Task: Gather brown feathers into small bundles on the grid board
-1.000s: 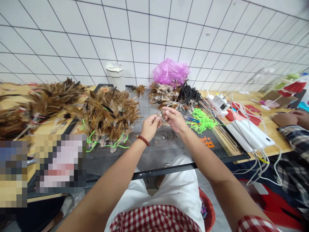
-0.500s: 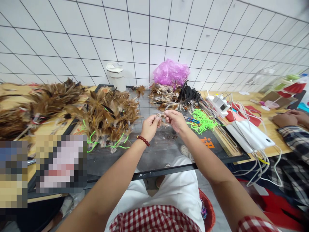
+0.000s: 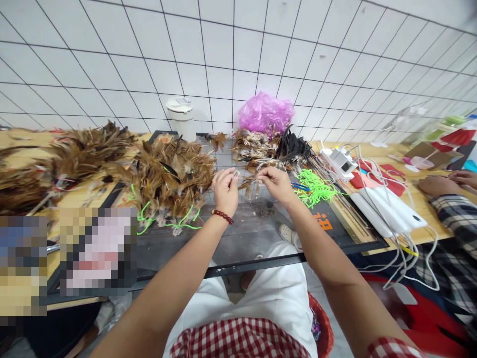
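Observation:
My left hand (image 3: 225,190), with a dark red bead bracelet (image 3: 222,216) at its wrist, has its fingers curled in a pinch. At its fingertips is a small whitish tuft, too small to make out well. My right hand (image 3: 276,184) pinches a few thin brown feathers (image 3: 250,185), which point left toward the other hand. A blue-handled tool (image 3: 300,187) shows just right of that hand; whether it touches the hand I cannot tell. Left of my hands lies a large heap of brown feathers (image 3: 175,169) with bright green ties (image 3: 182,219) along its near edge.
Behind my hands lie pale and brown feathers (image 3: 257,146), black feathers (image 3: 292,146) and a pink plastic bag (image 3: 265,113). Green cords (image 3: 316,188), a white power strip (image 3: 387,211) with cables and a co-worker's hand (image 3: 439,186) are rightward. A lidded white cup (image 3: 182,118) stands by the wall.
My hands, which met at the fingertips, have come apart, the left one moving slightly left and the right one slightly right. Brown feathers now show between them.

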Tool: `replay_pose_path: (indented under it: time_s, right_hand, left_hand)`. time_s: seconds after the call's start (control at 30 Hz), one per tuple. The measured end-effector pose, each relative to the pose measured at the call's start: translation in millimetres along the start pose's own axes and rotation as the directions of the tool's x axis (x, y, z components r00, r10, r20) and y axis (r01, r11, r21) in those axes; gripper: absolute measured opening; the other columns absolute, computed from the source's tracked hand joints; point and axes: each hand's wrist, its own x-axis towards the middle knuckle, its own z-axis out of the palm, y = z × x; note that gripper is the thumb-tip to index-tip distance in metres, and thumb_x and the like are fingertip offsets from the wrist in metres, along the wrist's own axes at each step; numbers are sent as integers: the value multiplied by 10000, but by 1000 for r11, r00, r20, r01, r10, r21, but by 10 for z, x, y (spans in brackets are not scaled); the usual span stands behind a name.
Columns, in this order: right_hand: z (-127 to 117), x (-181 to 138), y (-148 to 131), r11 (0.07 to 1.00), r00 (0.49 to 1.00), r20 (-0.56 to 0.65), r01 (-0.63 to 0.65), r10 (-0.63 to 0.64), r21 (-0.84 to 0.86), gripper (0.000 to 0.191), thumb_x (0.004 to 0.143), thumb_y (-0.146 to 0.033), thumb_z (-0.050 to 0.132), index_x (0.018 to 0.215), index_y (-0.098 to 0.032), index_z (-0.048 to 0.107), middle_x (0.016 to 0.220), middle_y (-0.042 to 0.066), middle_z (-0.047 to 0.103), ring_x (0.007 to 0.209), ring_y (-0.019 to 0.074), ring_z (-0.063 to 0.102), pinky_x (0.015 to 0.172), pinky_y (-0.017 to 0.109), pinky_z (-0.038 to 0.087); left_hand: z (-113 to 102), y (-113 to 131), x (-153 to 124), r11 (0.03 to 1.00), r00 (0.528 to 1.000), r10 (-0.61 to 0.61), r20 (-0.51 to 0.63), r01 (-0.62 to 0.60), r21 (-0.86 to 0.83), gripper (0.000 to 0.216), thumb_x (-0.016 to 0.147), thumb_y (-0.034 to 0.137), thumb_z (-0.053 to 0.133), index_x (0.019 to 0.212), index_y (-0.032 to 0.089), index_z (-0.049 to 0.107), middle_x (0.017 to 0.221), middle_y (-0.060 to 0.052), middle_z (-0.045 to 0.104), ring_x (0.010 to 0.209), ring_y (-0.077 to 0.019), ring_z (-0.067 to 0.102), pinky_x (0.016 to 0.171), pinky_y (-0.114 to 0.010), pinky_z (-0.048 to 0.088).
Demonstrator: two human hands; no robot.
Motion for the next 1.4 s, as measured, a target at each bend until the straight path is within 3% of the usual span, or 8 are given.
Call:
replay_pose_path:
  time_s: [0.13, 0.3, 0.67, 0.83, 0.97, 1.2, 1.3, 1.4]
  right_hand:
    - [61, -30, -100, 994, 983, 149, 113, -110, -6, 138, 836, -237, 531, 762, -211, 644, 760, 37, 639, 742, 168, 565, 748, 305, 422]
    - [107, -54, -159, 990, 977, 164, 136, -139, 32, 149, 851, -245, 516, 793, -218, 650, 809, 44, 645, 799, 176, 573, 783, 315, 427]
    - [131, -31, -121, 972, 993, -55, -95, 109, 216, 187, 759, -345, 658, 884, -210, 688, 840, 27, 648, 766, 156, 560, 764, 304, 437]
    - [70, -3, -77, 898, 964, 221, -225, 149, 377, 319, 762, -448, 654, 989, -229, 705, 925, 26, 682, 880, 165, 589, 846, 318, 436]
    - [76, -28, -88, 843, 932, 342, -278, 121, 460, 312, 751, -489, 666, 816, -186, 693, 726, 6, 635, 689, 121, 561, 707, 267, 443]
    - [170, -37, -18, 866, 947, 266, -280, 180, 413, 358, 761, -530, 638, 721, -177, 600, 620, -33, 522, 552, 87, 474, 570, 231, 407]
    - [195, -18, 35, 947, 986, 150, -118, 75, 300, 338, 782, -511, 626, 735, -177, 641, 739, 5, 572, 697, 120, 535, 711, 278, 458]
    - [189, -13, 49, 988, 1000, -13, 4, -2, 156, 315, 844, -480, 567, 946, -206, 683, 918, 48, 620, 889, 164, 562, 851, 336, 456]
  left_hand:
    - [35, -3, -35, 982, 980, -107, 170, 131, -137, 195, 823, 314, 559, 728, 187, 671, 797, -40, 680, 845, -172, 594, 832, -305, 448]
    - [90, 36, -106, 792, 818, -323, 476, 509, -336, 231, 771, 364, 615, 674, 155, 600, 593, -8, 598, 553, -109, 542, 588, -240, 451]
    - [31, 132, -86, 656, 695, -330, 639, 655, -374, 265, 721, 382, 697, 680, 143, 590, 528, 17, 514, 490, -84, 501, 539, -228, 427]
    - [-1, 150, -99, 527, 559, -276, 782, 768, -364, 281, 725, 394, 704, 695, 152, 565, 497, 57, 402, 456, -68, 425, 546, -246, 445]
    - [-22, 179, -108, 502, 488, -246, 838, 803, -321, 276, 726, 386, 709, 718, 145, 575, 510, 56, 404, 463, -67, 435, 567, -251, 459]
    - [5, 193, -127, 437, 456, -245, 856, 840, -323, 333, 730, 434, 698, 800, 134, 572, 616, 11, 526, 541, -95, 519, 626, -279, 491]
    - [36, 156, -141, 482, 533, -298, 791, 800, -357, 286, 747, 375, 697, 756, 125, 560, 527, 50, 442, 469, -63, 436, 563, -236, 462]
    - [57, 139, -144, 519, 615, -338, 712, 753, -404, 257, 790, 346, 655, 712, 129, 543, 491, 57, 411, 442, -56, 397, 528, -220, 440]
